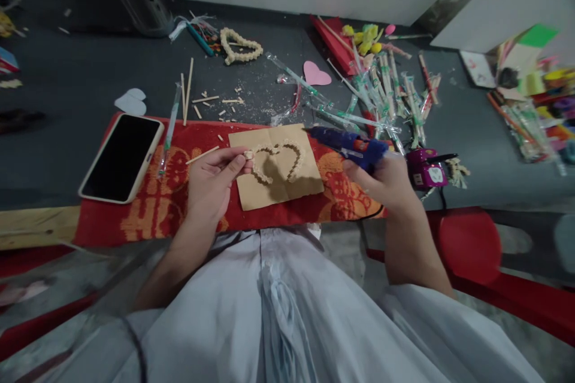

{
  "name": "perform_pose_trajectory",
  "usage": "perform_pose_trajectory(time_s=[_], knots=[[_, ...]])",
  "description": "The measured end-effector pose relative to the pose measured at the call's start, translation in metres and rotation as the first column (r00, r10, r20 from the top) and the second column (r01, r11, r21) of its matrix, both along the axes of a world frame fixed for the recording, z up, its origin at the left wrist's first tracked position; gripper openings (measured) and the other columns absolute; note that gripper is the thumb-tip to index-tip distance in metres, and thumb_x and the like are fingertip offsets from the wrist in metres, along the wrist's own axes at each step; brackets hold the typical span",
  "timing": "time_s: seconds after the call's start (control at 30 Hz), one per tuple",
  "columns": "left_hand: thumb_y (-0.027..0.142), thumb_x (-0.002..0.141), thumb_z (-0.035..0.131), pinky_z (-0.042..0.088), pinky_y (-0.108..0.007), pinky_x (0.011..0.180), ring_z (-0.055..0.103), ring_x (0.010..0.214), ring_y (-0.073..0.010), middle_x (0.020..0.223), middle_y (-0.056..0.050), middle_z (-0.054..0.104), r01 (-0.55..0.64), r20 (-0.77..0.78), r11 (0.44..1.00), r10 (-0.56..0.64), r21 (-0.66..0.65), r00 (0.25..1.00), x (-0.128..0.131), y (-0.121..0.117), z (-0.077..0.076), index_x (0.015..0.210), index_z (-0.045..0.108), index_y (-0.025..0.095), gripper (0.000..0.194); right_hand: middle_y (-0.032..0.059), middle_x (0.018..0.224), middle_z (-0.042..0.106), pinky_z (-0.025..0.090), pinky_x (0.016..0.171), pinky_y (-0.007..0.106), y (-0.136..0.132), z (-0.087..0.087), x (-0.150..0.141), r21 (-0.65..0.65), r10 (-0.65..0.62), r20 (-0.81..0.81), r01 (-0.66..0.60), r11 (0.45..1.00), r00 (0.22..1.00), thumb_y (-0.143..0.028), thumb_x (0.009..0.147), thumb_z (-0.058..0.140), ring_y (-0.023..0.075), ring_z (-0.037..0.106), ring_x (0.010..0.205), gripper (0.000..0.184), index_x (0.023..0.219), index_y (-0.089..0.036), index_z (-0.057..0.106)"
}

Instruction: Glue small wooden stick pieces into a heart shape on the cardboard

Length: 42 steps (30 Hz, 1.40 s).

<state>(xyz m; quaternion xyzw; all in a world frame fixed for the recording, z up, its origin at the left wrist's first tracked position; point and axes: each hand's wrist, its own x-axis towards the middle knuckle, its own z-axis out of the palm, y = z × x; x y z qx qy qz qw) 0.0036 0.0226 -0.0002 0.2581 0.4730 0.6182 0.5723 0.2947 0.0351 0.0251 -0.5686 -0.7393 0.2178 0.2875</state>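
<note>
My left hand [213,176] pinches the left edge of a heart-shaped frame [296,158] between thumb and forefinger. The frame is built from short pale stick pieces, and its outline has a gap at the lower point. It is over a creased brown paper sheet [281,194], casting a shadow there. I cannot tell whether the bit at my fingertips is joined to the frame. In my right hand [386,176] is a blue hot glue gun [350,145], gripped by its handle. Its dark nozzle points left, above the paper's upper right corner.
A red patterned cloth [153,215] lies under the paper, with a phone [121,158] at left. Behind are a finished heart frame [240,58], loose sticks [187,90], a pink paper heart [317,73] and several wrapped chopsticks [386,87]. A purple box [426,169] stands at right.
</note>
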Motion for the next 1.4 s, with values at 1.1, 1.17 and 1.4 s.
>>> perform_pose_trajectory(time_s=[1.1, 1.17, 1.4], knots=[[0.034, 0.044, 0.099, 0.058, -0.022, 0.065, 0.068, 0.064, -0.0111, 0.074, -0.006, 0.076, -0.025, 0.04, 0.99, 0.031, -0.136, 0.999, -0.028, 0.006, -0.021, 0.075, 0.079, 0.016, 0.04, 0.0153, 0.113, 0.074, 0.044, 0.082, 0.037, 0.179, -0.017, -0.133, -0.077, 0.367, 0.721, -0.458, 0.885, 0.588, -0.024, 0.095, 0.043, 0.0273, 0.064, 0.103, 0.031, 0.11, -0.015, 0.068], [0.036, 0.045, 0.099, 0.058, -0.022, 0.066, 0.068, 0.064, -0.011, 0.074, -0.005, 0.076, -0.015, 0.048, 0.99, 0.022, -0.144, 0.999, -0.029, 0.006, -0.021, 0.075, 0.079, 0.016, 0.04, 0.0161, 0.119, 0.072, 0.044, 0.084, 0.037, 0.189, -0.019, -0.148, -0.105, 0.403, 0.722, -0.488, 0.867, 0.562, -0.024, 0.097, 0.042, 0.0275, 0.063, 0.108, 0.032, 0.114, -0.014, 0.067], [0.038, 0.046, 0.099, 0.056, -0.019, 0.067, 0.068, 0.061, -0.0087, 0.07, -0.004, 0.076, -0.007, 0.089, 0.987, 0.022, -0.163, 0.996, -0.029, 0.005, -0.021, 0.075, 0.081, 0.017, 0.04, 0.017, 0.123, 0.07, 0.043, 0.087, 0.037, 0.211, -0.027, -0.18, -0.098, 0.398, 0.718, -0.484, 0.87, 0.57, -0.021, 0.099, 0.044, 0.0285, 0.063, 0.114, 0.03, 0.118, -0.012, 0.066]])
